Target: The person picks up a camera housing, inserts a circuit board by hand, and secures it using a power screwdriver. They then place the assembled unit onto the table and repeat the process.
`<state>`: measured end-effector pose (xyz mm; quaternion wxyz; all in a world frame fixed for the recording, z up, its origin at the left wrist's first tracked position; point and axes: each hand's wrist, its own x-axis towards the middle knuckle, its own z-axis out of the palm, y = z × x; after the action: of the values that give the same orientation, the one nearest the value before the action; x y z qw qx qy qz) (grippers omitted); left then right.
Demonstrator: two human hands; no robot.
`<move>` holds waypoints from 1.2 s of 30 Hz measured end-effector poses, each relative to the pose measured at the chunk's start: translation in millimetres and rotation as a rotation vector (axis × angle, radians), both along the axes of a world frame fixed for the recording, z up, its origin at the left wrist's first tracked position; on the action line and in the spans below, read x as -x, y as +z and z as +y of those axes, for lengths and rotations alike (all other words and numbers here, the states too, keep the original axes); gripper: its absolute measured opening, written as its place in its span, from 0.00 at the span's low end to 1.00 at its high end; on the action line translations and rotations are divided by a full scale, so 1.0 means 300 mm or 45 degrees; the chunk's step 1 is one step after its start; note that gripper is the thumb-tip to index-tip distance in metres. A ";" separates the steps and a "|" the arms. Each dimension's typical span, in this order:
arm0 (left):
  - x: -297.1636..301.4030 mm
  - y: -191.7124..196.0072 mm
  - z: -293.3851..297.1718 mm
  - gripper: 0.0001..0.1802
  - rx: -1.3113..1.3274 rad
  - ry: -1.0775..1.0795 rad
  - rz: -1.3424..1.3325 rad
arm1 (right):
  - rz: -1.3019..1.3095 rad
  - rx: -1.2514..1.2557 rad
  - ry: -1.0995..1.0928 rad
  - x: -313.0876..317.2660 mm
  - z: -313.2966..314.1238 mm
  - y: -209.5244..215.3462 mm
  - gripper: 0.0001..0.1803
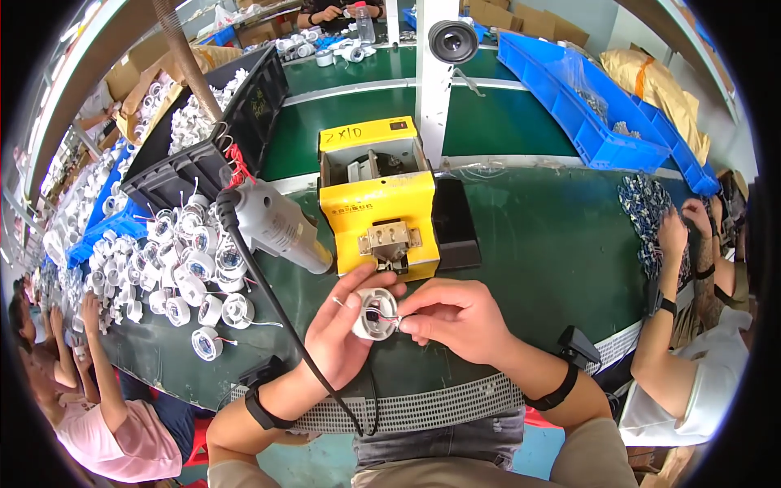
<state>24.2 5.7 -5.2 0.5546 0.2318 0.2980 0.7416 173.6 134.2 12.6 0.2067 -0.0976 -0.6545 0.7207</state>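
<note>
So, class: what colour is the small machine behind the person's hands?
Yellow: the machine shows best in the head view, its only view.

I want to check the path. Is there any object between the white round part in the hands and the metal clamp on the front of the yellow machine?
Nothing visible. The white round part sits in the left hand, the right hand pinching its wires. Only bare green table separates it from the metal clamp on the yellow machine.

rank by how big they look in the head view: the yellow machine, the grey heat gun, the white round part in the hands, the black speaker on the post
1. yellow machine
2. grey heat gun
3 and 4. white round part, held by the left hand and right hand, and black speaker: they look alike, and the speaker sits farther away, so unranked.
</note>
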 end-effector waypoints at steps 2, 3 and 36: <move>0.009 -0.002 0.012 0.27 -0.027 0.017 -0.032 | 0.035 -0.028 0.018 0.005 0.010 -0.003 0.12; 0.011 -0.001 0.016 0.27 -0.053 0.034 -0.066 | -0.048 -0.027 0.087 0.005 0.012 -0.006 0.14; -0.044 -0.021 -0.008 0.21 -0.079 -0.070 0.224 | 0.073 -0.506 -0.376 0.027 -0.074 -0.040 0.09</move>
<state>37.4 3.4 -11.4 0.5390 0.3210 0.3160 0.7117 165.4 112.0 0.7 0.3435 -0.1292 -0.7559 0.5422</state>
